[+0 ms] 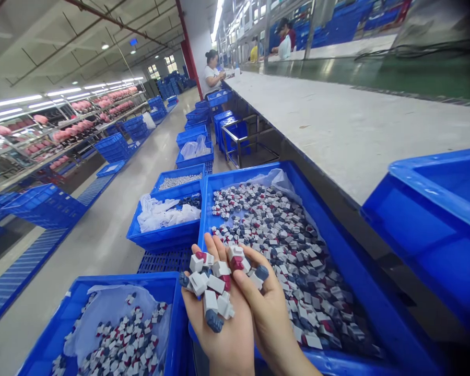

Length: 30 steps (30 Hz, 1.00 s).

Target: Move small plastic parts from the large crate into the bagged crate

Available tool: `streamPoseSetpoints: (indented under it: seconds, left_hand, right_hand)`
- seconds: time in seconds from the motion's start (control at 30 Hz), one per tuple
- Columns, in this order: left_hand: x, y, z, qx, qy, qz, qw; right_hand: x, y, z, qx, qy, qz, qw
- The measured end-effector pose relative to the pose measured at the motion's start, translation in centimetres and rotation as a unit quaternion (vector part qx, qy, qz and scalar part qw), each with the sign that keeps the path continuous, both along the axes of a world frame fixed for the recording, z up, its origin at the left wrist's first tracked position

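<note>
Cupped together over the edge between two blue bins, my hands hold a heap of small white, dark blue and dark red plastic parts (215,282). My left hand (229,331) lies palm up under most of the heap, its fingers partly hidden by the pieces. Pressed against it, my right hand (272,308) curls round a few more parts (241,259), its thumb lying beside them. Beyond the hands, a large blue bin (360,277) contains many similar parts. At the lower left, another blue bin (178,324) has a plastic liner and more of these pieces.
A long white-topped bench (337,115) runs along the right, with a blue bin (426,209) at its edge. Smaller blue crates (164,235) line the floor ahead. A seated person (212,73) works farther along. Shelves with pink items (78,130) stand left of the aisle.
</note>
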State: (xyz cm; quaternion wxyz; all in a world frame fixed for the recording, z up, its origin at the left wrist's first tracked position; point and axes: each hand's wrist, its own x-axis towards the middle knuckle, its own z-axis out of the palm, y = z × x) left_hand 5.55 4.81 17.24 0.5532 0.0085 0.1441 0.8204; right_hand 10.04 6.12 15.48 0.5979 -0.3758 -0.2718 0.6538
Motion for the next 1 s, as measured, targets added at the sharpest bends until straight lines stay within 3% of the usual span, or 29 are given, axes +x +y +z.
streamPoseSetpoints:
  seconds: [0.13, 0.27, 0.37, 0.47, 0.67, 0.83, 1.0]
  left_hand:
    - [0.1, -0.4, 0.1, 0.01, -0.012, -0.012, 1.0]
    - [-0.4, -0.4, 0.4, -0.016, -0.037, 0.01, 0.999]
    - [-0.8, -0.4, 0.4, -0.028, -0.04, 0.033, 0.998]
    - [-0.9, -0.4, 0.1, -0.035, -0.045, 0.037, 0.998]
    - [-0.5, -0.3, -0.7, -0.062, -0.082, 0.023, 0.994]
    - [-0.5, -0.3, -0.8, -0.068, -0.106, 0.023, 0.992]
    - [-0.5, -0.2, -0.8, -0.064, -0.098, 0.033, 0.993]
  right_hand:
    - [0.2, 0.4, 0.2, -0.096, 0.166, 0.029, 0.981]
    - [1.2, 1.2, 0.5, -0.221, 0.325, 0.078, 0.916]
    - [2.0, 1.8, 0.7, -0.252, 0.391, 0.1, 0.88]
    - [2.4, 2.1, 0.7, -0.269, 0.407, 0.088, 0.869]
    - [2.4, 2.2, 0.6, -0.296, 0.378, 0.01, 0.877]
    - [3.3, 3.1, 0.9, -0.309, 0.443, 0.0, 0.841]
    - [5.0, 4.2, 1.3, -0.3, 0.451, -0.04, 0.84]
